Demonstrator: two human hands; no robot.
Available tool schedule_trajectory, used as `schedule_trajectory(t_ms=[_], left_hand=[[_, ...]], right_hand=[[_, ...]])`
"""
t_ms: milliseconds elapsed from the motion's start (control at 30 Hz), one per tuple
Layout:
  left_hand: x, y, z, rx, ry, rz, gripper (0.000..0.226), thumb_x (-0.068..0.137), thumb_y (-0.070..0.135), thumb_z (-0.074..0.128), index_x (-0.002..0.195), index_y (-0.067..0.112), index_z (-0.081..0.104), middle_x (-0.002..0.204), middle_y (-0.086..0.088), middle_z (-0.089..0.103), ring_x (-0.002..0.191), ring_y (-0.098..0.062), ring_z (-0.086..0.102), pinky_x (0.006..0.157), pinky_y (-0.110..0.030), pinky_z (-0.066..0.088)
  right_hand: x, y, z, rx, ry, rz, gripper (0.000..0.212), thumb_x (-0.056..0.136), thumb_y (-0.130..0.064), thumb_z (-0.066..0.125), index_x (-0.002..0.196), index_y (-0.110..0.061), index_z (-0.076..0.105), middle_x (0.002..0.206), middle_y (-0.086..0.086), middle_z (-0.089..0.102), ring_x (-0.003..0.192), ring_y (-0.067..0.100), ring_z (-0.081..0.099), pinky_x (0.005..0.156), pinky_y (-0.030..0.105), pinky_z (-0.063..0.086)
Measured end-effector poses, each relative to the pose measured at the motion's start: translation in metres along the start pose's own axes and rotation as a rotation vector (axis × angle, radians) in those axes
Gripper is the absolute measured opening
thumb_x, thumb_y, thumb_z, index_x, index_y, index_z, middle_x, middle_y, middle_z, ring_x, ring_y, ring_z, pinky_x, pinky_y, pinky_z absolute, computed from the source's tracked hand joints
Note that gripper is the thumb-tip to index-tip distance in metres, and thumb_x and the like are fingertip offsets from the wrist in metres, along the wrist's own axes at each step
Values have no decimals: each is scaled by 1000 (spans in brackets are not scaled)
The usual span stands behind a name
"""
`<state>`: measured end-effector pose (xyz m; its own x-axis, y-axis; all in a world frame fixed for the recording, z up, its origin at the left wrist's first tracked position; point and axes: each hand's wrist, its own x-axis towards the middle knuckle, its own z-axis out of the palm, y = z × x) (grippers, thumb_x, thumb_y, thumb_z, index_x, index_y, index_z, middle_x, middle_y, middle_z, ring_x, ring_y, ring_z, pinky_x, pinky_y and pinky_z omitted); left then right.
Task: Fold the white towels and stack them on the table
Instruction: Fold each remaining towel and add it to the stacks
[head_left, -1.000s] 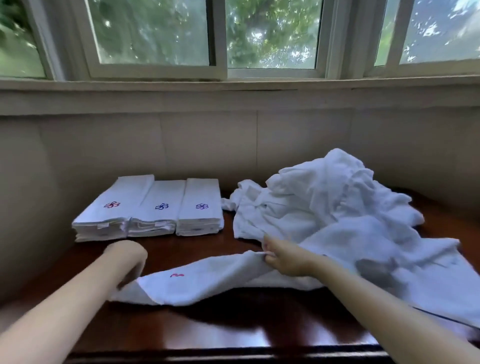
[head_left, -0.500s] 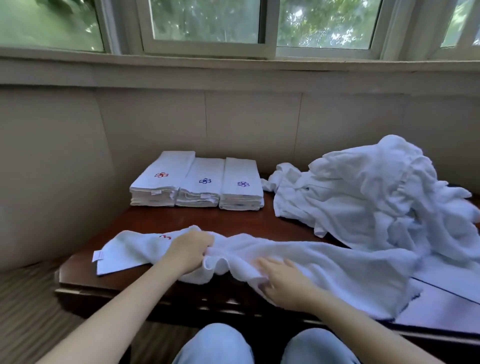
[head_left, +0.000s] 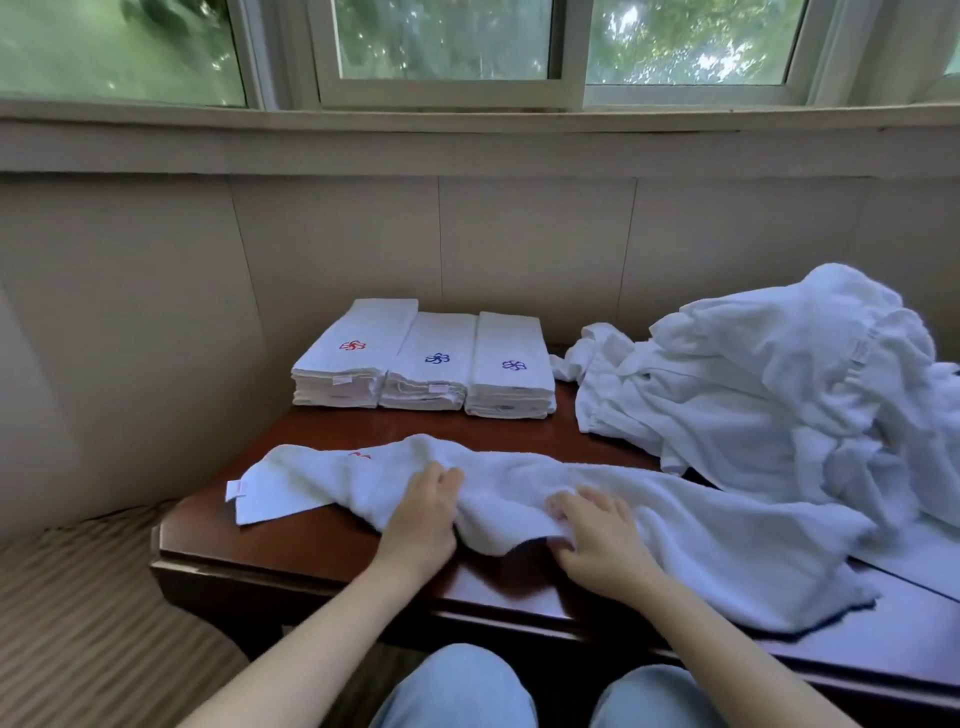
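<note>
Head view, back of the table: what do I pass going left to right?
Folded stack with red emblem → folded stack with blue emblem → folded stack with purple emblem → heap of unfolded white towels.

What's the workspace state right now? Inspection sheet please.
Surface: dark wooden table, glossy.
Job's things: loose towel lying crumpled along the near edge, red mark near its left end; three stacks of folded towels side by side at the back; pile of unfolded towels on the right.
Clutter: nothing seen.
Hands: left hand rests on the loose towel, grip unclear; right hand pinches its near edge, thumb under.
Cables: nothing seen.
Surroundings: window above a panelled wall; striped carpet on the left; person's knees below the table edge.
</note>
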<state>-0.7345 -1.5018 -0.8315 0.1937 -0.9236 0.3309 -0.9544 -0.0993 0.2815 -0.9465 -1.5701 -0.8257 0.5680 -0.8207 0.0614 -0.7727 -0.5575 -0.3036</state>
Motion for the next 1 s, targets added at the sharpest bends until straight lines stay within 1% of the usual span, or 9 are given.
schedule_trajectory(t_ms=[167,267,433,500,567,633,733,867,1000], left_hand=[[9,-59,-36,18,25,-210,51,91,8,41,138,30,44,136,2,49,120,-25,50,89,-35,43],[8,-80,-68,120,8,-275,57,90,12,41,142,36,37,130,1,53,109,-29,56,80,-35,45],[25,-74,-112,353,-3,-431,54,89,17,39,140,31,32,112,-12,63,98,-35,60,69,-33,39],[38,-62,-132,76,0,-586,47,92,20,34,140,22,30,106,-15,64,85,-32,63,66,-32,43],[50,-40,-148,-622,111,-671,45,96,19,31,141,21,28,90,-17,65,61,-26,64,55,-29,49],[60,-19,-158,-1076,361,-619,44,99,18,32,142,30,32,82,-13,65,61,-23,64,58,-32,54],[66,9,-177,-1095,699,-482,36,99,13,38,127,29,53,89,0,61,71,-13,58,78,-34,47],[54,26,-199,-843,899,-317,42,98,8,40,139,10,38,129,-6,49,107,-16,48,83,-15,30],[33,43,-221,-671,1102,-53,56,84,4,39,140,4,35,137,-10,46,122,-27,47,96,-21,32]], right_hand=[[-5,23,-10,-216,31,100,45,81,-20,43,124,-30,48,142,-11,37,137,29,19,116,49,6],[-6,36,-18,-423,123,206,49,78,-13,47,125,-27,47,129,1,45,125,31,32,108,41,23],[0,50,-58,-544,235,405,28,86,-21,50,108,-20,67,115,3,56,112,28,47,90,33,38],[7,47,-91,-395,326,491,27,88,-22,48,105,-16,68,108,5,61,104,29,57,76,31,42],[14,40,-131,-174,363,598,27,89,-19,43,101,-12,66,100,9,67,95,29,62,66,29,40],[18,30,-166,300,368,663,34,91,-20,37,93,-2,66,76,13,72,75,29,68,61,27,44],[12,-1,-195,1189,401,546,35,100,-21,28,110,0,54,86,17,68,59,29,59,57,31,47],[-23,-33,-205,1080,848,315,32,96,-13,34,118,-5,55,89,4,60,81,22,53,66,25,40],[-65,-53,-213,762,1200,109,24,95,-16,38,115,-20,53,86,-10,57,80,15,48,60,17,28]])
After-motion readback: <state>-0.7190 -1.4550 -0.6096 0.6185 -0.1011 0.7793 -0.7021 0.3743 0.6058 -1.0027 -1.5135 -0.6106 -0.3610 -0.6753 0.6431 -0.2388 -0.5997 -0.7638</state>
